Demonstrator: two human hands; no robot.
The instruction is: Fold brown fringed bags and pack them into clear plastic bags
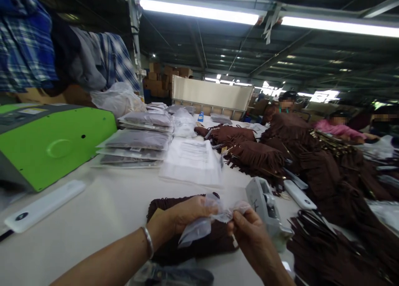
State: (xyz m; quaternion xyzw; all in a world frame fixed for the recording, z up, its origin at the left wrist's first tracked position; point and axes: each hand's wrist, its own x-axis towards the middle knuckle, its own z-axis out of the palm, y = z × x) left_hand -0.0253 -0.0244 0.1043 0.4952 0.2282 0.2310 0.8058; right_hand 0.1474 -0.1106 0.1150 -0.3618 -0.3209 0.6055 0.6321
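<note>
Strip lights hang over a pale worktop, where crumpled translucent film stretches between two hands, above a dark brown fringed piece. The left hand is closed on one part; the right hand pinches the other end. Pulled too hard, thin film might tear; a loose pinch could let it slip. Just beside the right hand, a grey device could be knocked by an outward swing. Beyond, white papers and bagged stacks limit forward space; rightward, heaped brown pieces crowd the reach.
</note>
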